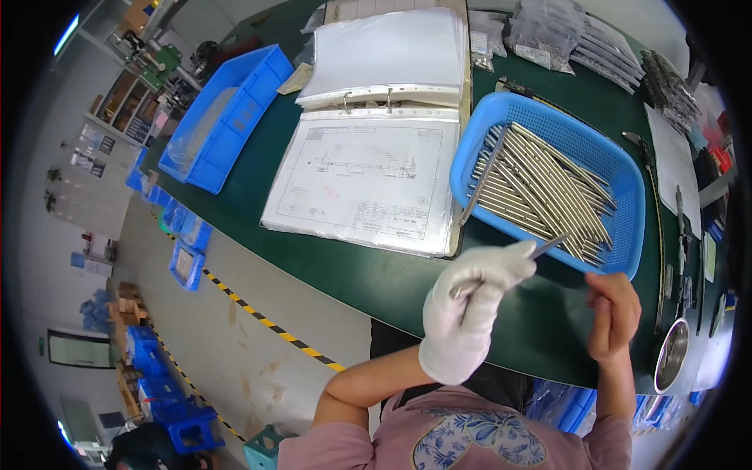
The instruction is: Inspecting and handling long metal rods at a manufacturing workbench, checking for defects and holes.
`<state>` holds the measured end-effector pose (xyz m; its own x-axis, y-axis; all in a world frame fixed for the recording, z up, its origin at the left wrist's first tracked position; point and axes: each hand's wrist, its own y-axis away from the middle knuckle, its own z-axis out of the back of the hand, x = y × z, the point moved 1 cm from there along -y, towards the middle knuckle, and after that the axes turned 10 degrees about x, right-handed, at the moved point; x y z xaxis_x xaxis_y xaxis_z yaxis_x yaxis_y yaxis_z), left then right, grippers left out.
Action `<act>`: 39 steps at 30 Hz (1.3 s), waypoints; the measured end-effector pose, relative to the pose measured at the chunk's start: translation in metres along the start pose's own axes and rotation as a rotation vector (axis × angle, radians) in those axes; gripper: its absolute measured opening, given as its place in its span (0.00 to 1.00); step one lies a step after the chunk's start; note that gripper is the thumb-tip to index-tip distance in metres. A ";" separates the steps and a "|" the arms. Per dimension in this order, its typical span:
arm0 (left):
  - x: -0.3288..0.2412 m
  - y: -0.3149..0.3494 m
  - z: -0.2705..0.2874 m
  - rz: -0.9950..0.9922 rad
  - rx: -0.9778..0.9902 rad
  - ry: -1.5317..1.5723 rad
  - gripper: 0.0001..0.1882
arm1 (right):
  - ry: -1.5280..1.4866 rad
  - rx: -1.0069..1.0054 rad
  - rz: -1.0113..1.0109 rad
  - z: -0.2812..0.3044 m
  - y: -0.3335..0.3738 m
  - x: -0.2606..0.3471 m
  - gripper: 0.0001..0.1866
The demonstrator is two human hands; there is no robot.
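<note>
One thin metal rod (550, 245) is up out of the pile, held just in front of the basket by the gloved left hand (478, 301), whose fingers are wrapped round it with an end poking out on either side. The bare right hand (613, 312) is by the basket's near rim, fingers curled in toward the thumb; from here I can't tell whether they pinch anything. (Only one glove between two hands, I notice.)

As for progress, that single rod is in hand and the heap of rods (548, 188) lies in the blue perforated basket (629, 184), one leaning out over its left rim. Nothing I can see separates handled pieces from unhandled ones. They overlap too much to count, though there are dozens.

Further out on the green table (337, 262) I count one open binder (360, 180) showing a drawing, one solid blue bin (227, 117), one round metal dish (672, 356), one caliper (648, 157) at the right, and several plastic bags (540, 35) along the back.
</note>
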<state>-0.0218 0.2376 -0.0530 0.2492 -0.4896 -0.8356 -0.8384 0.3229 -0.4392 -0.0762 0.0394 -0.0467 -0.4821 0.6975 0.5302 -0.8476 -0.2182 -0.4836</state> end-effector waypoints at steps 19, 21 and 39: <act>-0.005 0.056 0.023 1.018 0.167 0.530 0.26 | 0.079 0.109 -0.022 -0.021 -0.030 0.009 0.15; -0.004 0.053 0.022 1.024 0.177 0.625 0.27 | 0.070 0.094 -0.077 -0.017 -0.026 0.012 0.14; 0.015 0.026 -0.010 1.002 0.238 0.998 0.35 | -0.087 0.093 0.008 0.001 0.005 0.035 0.07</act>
<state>-0.0445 0.2308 -0.0738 -0.9097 -0.3002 -0.2869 -0.3293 0.9424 0.0581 -0.0976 0.0622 -0.0292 -0.5025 0.6346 0.5872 -0.8589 -0.2886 -0.4231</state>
